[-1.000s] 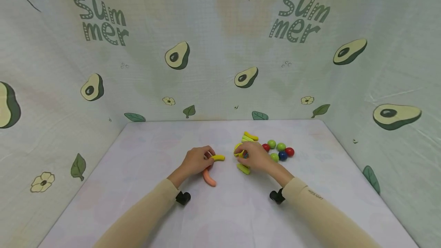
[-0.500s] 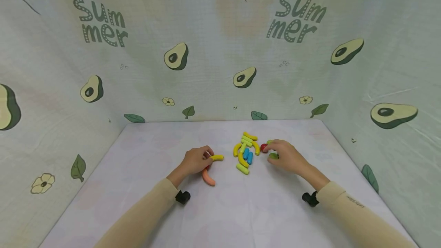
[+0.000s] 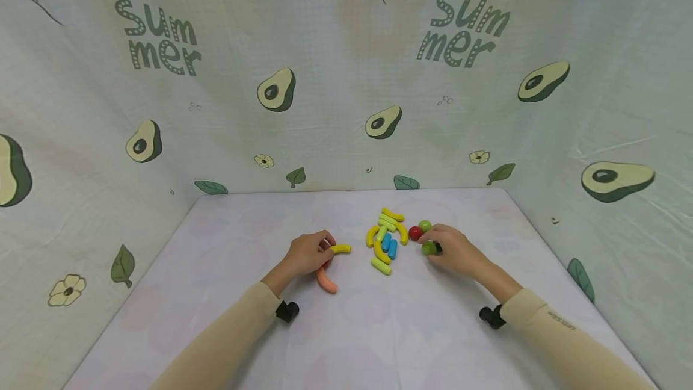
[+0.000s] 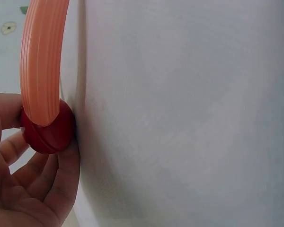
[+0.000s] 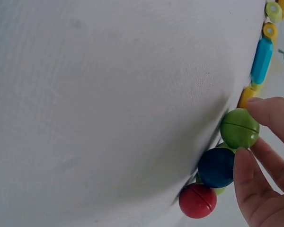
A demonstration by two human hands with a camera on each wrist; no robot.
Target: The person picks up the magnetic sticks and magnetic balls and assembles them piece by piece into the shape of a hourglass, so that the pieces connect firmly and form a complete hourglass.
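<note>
The left hand (image 3: 308, 253) gripped a red ball (image 4: 49, 137) left of the blue sticks (image 3: 393, 250), an orange stick (image 3: 326, 281) touching that ball and a yellow stick (image 3: 342, 248) jutting past that hand. Right of the blue sticks, the right hand (image 3: 453, 250) pinched a green ball (image 3: 429, 248); a second red ball (image 3: 415, 233) lay nearer to them.

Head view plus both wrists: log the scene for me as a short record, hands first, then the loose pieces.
Left hand: grips a red ball
Against that ball: orange curved rod
At left fingertips: yellow curved rod; its inner end is hidden
Right hand: fingertips on a green ball
Beside that ball: dark blue ball
Between hands: loose yellow rods, light green rods, blue rods
Surface: pale cloth
</note>
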